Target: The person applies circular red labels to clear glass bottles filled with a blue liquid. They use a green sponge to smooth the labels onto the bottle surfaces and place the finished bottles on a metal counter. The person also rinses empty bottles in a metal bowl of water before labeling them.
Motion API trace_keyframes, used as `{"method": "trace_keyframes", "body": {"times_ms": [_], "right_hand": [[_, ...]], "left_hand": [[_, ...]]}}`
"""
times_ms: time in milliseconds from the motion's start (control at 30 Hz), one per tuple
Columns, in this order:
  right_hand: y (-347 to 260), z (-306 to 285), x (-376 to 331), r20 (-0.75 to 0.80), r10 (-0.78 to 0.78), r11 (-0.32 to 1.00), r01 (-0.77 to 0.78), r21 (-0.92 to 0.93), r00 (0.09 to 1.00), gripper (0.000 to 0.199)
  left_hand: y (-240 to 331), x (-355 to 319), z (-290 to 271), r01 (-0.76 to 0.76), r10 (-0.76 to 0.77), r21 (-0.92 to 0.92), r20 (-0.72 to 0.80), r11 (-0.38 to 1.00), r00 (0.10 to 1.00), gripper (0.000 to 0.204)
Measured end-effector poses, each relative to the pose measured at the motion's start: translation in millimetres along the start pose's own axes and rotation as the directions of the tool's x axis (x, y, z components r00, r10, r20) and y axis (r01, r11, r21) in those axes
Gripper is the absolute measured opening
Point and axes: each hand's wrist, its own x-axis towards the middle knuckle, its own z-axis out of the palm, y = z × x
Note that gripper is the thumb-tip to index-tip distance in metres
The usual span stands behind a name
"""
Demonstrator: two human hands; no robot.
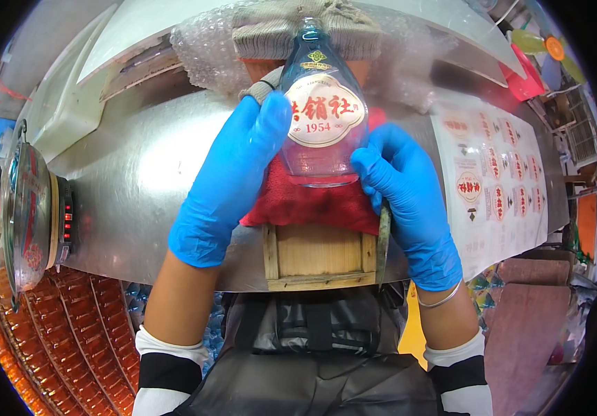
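Note:
A clear glass bottle (321, 166) with a blue-tinted neck and a pinkish lower part lies with its neck pointing away from me. Its cream label (323, 111) bears red print. Under the bottle is a red cloth pad (305, 208) on a wooden stand (321, 251); the neck end meets grey knitted fabric (264, 41). My left hand (239, 166), in a blue glove, closes on the bottle's left side, fingers partly hidden. My gloved right hand (402, 187) has its thumb at the lower right edge. A thin greenish strip (384, 239) sticks down from its curled fingers.
To the right lies a sheet of printed labels (496, 187) on the metal table (132, 187). A round glass-lidded pot (28, 215) stands at the left, beside a white bin (70, 111). Bubble wrap (208, 52) lies behind; orange-red bottles (63, 326) stand in rows at lower left.

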Motion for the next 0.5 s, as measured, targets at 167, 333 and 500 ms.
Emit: {"method": "trace_keyframes", "body": {"times_ms": [167, 333, 500], "right_hand": [[2.3, -1.1, -0.1, 0.022, -0.010, 0.999, 0.009, 0.047, 1.000, 0.020], [3.9, -3.0, -0.1, 0.024, -0.026, 0.999, 0.026, 0.030, 0.999, 0.017], [2.9, -5.6, -1.9, 0.044, -0.020, 1.000, 0.021, -0.021, 0.999, 0.016]], "left_hand": [[-7.2, -14.3, -5.1, -0.104, 0.115, -0.096, 0.118, 0.990, 0.986, 0.076], [-7.4, -15.9, -7.9, -0.089, 0.100, -0.103, 0.109, 0.991, 0.989, 0.071], [-9.9, -4.5, -24.6, -0.097, 0.102, -0.034, 0.182, 0.995, 0.978, 0.057]]}}
